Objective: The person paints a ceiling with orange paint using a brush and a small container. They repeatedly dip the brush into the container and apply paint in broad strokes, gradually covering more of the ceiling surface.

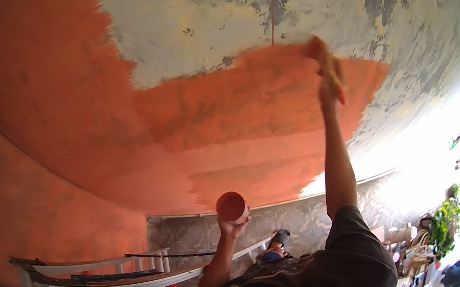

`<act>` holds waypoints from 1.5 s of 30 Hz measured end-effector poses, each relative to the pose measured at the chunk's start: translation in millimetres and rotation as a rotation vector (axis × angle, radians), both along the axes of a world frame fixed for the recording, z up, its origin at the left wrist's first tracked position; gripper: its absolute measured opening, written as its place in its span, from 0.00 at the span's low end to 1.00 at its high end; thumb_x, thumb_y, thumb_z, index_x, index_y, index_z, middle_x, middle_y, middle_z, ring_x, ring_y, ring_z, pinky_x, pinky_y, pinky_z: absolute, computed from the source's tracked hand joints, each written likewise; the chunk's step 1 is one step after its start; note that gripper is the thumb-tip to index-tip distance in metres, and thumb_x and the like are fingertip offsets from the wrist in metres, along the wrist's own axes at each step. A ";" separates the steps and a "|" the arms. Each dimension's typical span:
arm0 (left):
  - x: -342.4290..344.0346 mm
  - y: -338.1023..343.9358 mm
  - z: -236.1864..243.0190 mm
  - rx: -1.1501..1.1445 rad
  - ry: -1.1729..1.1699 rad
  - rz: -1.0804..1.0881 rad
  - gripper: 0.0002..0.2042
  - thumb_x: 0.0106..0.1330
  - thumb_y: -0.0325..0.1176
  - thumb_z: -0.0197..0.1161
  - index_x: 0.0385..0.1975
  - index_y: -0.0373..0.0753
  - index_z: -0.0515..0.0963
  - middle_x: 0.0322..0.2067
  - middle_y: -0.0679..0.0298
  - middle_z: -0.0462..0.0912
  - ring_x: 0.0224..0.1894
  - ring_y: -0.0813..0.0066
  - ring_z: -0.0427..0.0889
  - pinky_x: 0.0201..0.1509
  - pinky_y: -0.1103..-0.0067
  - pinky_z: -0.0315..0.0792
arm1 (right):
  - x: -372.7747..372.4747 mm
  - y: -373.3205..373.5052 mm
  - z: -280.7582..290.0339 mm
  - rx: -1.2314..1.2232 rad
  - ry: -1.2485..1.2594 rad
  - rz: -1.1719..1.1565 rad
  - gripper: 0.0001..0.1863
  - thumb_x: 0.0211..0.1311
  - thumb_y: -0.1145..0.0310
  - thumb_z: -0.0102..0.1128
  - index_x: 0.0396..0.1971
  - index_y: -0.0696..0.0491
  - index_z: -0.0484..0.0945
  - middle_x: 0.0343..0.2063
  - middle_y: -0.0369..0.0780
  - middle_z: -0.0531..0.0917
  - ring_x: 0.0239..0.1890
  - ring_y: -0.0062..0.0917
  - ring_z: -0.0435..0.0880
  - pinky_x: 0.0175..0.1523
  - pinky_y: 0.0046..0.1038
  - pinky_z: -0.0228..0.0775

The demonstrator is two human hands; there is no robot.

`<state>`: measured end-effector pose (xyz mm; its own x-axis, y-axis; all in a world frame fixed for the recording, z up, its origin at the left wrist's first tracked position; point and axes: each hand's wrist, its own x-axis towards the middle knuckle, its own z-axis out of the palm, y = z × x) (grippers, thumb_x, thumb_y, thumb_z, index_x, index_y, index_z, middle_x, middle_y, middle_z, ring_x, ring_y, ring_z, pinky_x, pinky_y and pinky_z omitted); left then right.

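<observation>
My right hand (331, 84) is raised at the wall, gripping a blurred paintbrush (319, 49) whose head is at the upper edge of the fresh orange paint (217, 111). Above that edge the wall (186, 2) is pale grey-white with dark patches and a thin reddish line (272, 17). Lower down, my left hand (231, 226) holds a round cup (231, 206) with orange paint inside.
A pale ladder (109, 285) lies across the lower left below me. My foot in a dark shoe (280, 237) shows beside it, above a mottled grey floor (172, 231). At the right are plants (447, 225), assorted clutter (405, 258) and bright daylight.
</observation>
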<state>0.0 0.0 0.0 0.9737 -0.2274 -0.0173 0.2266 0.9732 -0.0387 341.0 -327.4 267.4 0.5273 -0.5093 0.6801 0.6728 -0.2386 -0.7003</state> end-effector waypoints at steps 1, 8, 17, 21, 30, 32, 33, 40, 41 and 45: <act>-3.7 6.6 -5.5 0.001 0.039 0.010 0.32 0.68 0.62 0.54 0.63 0.45 0.73 0.56 0.50 0.80 0.56 0.40 0.79 0.46 0.54 0.81 | -3.5 -2.3 7.8 -0.016 -0.003 -0.002 0.19 0.72 0.70 0.54 0.60 0.51 0.79 0.50 0.40 0.84 0.41 0.23 0.86 0.39 0.25 0.78; 9.8 17.9 9.9 -0.052 -0.067 0.101 0.30 0.66 0.57 0.60 0.61 0.42 0.75 0.57 0.48 0.77 0.58 0.42 0.76 0.49 0.57 0.81 | -54.6 64.1 81.8 -0.590 -0.128 -0.555 0.29 0.66 0.79 0.53 0.67 0.44 0.75 0.50 0.42 0.84 0.44 0.33 0.86 0.47 0.32 0.80; -2.3 32.1 17.0 0.039 -0.032 0.176 0.37 0.61 0.61 0.66 0.62 0.39 0.71 0.58 0.49 0.76 0.57 0.47 0.76 0.49 0.62 0.80 | -102.6 296.0 53.5 -0.776 -0.276 0.447 0.40 0.52 0.77 0.62 0.70 0.44 0.68 0.59 0.44 0.78 0.51 0.41 0.83 0.44 0.41 0.80; -5.5 40.8 11.9 0.040 0.041 0.217 0.36 0.62 0.64 0.64 0.62 0.43 0.72 0.57 0.50 0.77 0.55 0.47 0.78 0.47 0.61 0.81 | -91.1 272.9 57.2 -0.798 -0.118 0.474 0.41 0.58 0.77 0.56 0.74 0.41 0.61 0.66 0.41 0.74 0.55 0.37 0.82 0.44 0.38 0.80; 0.9 34.1 22.8 0.043 -0.030 0.222 0.38 0.60 0.63 0.66 0.62 0.39 0.72 0.57 0.49 0.76 0.57 0.47 0.76 0.49 0.62 0.79 | -23.4 -3.4 46.7 -0.010 0.038 -0.205 0.11 0.72 0.66 0.53 0.46 0.55 0.80 0.38 0.39 0.84 0.31 0.24 0.82 0.38 0.28 0.75; 0.0 25.2 23.7 0.070 -0.006 0.218 0.37 0.63 0.66 0.61 0.62 0.42 0.72 0.56 0.49 0.77 0.55 0.47 0.78 0.45 0.61 0.82 | -32.5 -12.6 58.8 -0.047 0.095 -0.357 0.15 0.70 0.74 0.52 0.54 0.52 0.80 0.42 0.39 0.84 0.34 0.25 0.83 0.40 0.28 0.77; 1.7 21.3 24.1 0.062 -0.005 0.199 0.37 0.63 0.65 0.61 0.62 0.42 0.72 0.56 0.49 0.77 0.55 0.46 0.78 0.45 0.60 0.82 | -24.2 -16.5 52.0 -0.178 0.108 -0.416 0.19 0.69 0.77 0.51 0.57 0.50 0.79 0.44 0.39 0.84 0.35 0.25 0.84 0.41 0.27 0.78; -2.1 23.7 21.4 0.078 -0.038 0.112 0.35 0.63 0.61 0.63 0.63 0.41 0.72 0.59 0.49 0.75 0.60 0.46 0.75 0.50 0.59 0.80 | -45.1 131.2 41.0 -0.621 -0.219 -0.299 0.28 0.60 0.79 0.58 0.61 0.47 0.77 0.47 0.45 0.82 0.44 0.43 0.82 0.45 0.40 0.78; -4.0 25.5 22.9 0.075 -0.048 0.099 0.35 0.62 0.59 0.65 0.63 0.41 0.72 0.60 0.50 0.74 0.61 0.47 0.74 0.52 0.59 0.79 | -51.5 155.5 39.2 -0.635 -0.227 -0.174 0.26 0.59 0.78 0.59 0.59 0.48 0.77 0.47 0.46 0.82 0.44 0.44 0.83 0.45 0.39 0.78; -9.8 32.6 39.7 0.072 0.008 0.114 0.32 0.64 0.52 0.63 0.62 0.35 0.72 0.58 0.49 0.76 0.61 0.48 0.74 0.51 0.61 0.78 | -117.3 197.5 51.0 -0.646 -0.097 0.445 0.17 0.65 0.73 0.62 0.54 0.53 0.79 0.40 0.47 0.83 0.34 0.38 0.85 0.39 0.33 0.79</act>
<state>-9.8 32.6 39.7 0.9929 -0.1128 -0.0372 0.1139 0.9930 0.0305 223.7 -129.9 318.3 0.5117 0.2474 0.8228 0.8517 -0.2717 -0.4480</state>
